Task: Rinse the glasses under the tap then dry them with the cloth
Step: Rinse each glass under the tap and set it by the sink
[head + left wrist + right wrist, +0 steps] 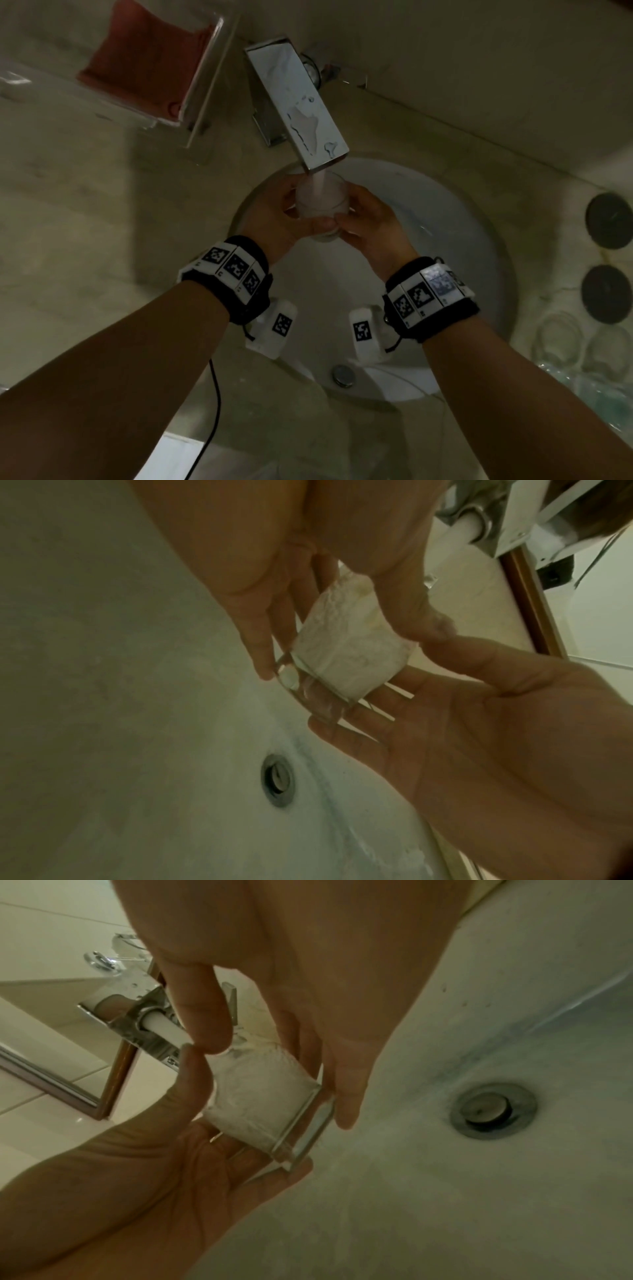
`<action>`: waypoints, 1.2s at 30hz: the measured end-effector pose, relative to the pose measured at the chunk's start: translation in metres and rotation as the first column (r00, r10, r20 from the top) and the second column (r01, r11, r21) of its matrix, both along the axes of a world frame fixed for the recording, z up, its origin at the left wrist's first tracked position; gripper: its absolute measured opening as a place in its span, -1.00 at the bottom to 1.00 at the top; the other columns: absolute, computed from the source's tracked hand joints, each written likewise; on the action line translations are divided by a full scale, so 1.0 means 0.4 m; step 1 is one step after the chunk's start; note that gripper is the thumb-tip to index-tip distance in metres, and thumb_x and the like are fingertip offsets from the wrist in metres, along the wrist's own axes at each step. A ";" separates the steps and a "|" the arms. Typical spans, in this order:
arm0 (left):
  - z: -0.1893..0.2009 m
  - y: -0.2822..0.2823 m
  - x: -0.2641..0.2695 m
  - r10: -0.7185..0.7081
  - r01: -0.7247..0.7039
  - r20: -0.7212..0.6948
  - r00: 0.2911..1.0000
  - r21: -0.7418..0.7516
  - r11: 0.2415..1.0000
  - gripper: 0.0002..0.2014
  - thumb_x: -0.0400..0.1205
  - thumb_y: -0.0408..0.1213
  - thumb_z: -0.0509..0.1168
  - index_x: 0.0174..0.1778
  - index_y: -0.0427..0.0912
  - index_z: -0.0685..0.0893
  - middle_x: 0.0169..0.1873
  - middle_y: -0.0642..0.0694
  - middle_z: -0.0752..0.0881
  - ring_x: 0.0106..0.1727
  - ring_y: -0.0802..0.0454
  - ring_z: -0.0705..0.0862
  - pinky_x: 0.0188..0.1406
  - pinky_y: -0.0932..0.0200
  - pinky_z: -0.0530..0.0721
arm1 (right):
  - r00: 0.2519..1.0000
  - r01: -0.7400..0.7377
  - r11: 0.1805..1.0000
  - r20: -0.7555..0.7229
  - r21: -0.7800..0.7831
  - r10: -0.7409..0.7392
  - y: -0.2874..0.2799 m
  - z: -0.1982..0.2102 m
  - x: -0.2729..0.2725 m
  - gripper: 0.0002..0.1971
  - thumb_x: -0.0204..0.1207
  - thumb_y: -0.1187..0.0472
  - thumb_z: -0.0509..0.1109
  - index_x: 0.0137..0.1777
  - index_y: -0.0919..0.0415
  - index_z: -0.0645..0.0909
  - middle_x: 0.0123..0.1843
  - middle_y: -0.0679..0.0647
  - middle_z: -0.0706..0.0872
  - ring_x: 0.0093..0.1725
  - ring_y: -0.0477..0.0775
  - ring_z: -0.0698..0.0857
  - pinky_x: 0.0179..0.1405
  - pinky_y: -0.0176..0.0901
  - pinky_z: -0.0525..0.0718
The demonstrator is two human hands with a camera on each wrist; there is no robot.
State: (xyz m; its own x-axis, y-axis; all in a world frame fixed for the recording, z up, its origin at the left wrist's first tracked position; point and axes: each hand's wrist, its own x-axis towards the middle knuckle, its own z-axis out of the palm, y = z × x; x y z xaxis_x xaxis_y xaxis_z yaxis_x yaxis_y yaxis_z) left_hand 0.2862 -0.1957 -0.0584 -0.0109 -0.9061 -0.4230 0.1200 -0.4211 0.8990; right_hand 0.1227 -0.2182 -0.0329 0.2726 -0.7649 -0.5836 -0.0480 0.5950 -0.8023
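Observation:
A clear tumbler point(320, 202) is held upright under the chrome spout of the tap point(298, 102), and a stream of water runs into it and foams white. My left hand point(270, 216) grips its left side and my right hand point(373, 222) grips its right side, thumbs near the rim. From the left wrist the glass point(349, 653) shows its thick base resting on the right fingers point(377, 723). From the right wrist the glass point(260, 1096) lies between both palms. Two more glasses point(555, 339) stand on the counter at right. A red cloth point(144, 65) lies in a clear tray at the back left.
The round white basin point(445, 240) lies below the hands, with its drain point(489, 1110) open to the side. Two dark round discs point(609, 219) sit on the counter at right. Something pale blue-green point(603, 397) lies by the spare glasses. A black cable point(214, 394) hangs under my left arm.

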 end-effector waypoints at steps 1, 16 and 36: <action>-0.001 -0.001 -0.001 -0.002 0.002 0.003 1.000 0.019 1.000 -0.36 0.29 -0.28 0.65 0.30 0.01 0.63 0.18 0.06 0.76 0.20 0.16 0.74 0.19 0.16 0.72 | 1.000 0.003 1.000 -0.008 0.002 -0.003 0.001 0.001 -0.001 -0.56 0.67 0.51 0.24 0.53 0.28 0.46 0.20 0.09 0.71 0.05 -0.10 0.74 -0.03 -0.34 0.78; -0.003 0.029 -0.017 -0.127 0.059 0.078 0.989 0.580 0.813 -0.47 0.44 0.24 0.50 -0.05 -0.21 0.80 -0.20 -0.11 0.85 -0.21 0.00 0.79 -0.32 0.16 0.77 | 0.964 0.073 0.923 -0.210 -0.378 -0.162 -0.164 0.144 0.023 -0.28 0.51 0.47 0.40 0.68 0.25 0.29 0.59 0.12 0.49 0.50 0.08 0.57 0.46 0.07 0.64; 0.142 0.074 -0.189 -0.371 0.373 -0.044 0.927 0.168 0.912 -0.42 0.31 -0.23 0.69 0.25 0.03 0.72 0.17 -0.02 0.77 0.00 0.20 0.80 -0.25 0.33 0.72 | 0.768 0.123 0.936 -0.565 -0.330 -0.300 0.193 0.198 -0.148 -0.52 0.57 -0.06 0.50 0.43 0.08 0.60 0.31 -0.07 0.72 0.19 -0.12 0.72 0.22 -0.13 0.75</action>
State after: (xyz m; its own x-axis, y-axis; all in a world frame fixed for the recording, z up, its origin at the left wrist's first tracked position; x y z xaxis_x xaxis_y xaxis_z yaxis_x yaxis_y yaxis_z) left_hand 0.2104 -0.1660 -0.0015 -0.3389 -0.7499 -0.5681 -0.0657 -0.5835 0.8095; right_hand 0.0636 -0.1411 0.0461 -0.2516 -0.9050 -0.3431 -0.4674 0.4241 -0.7757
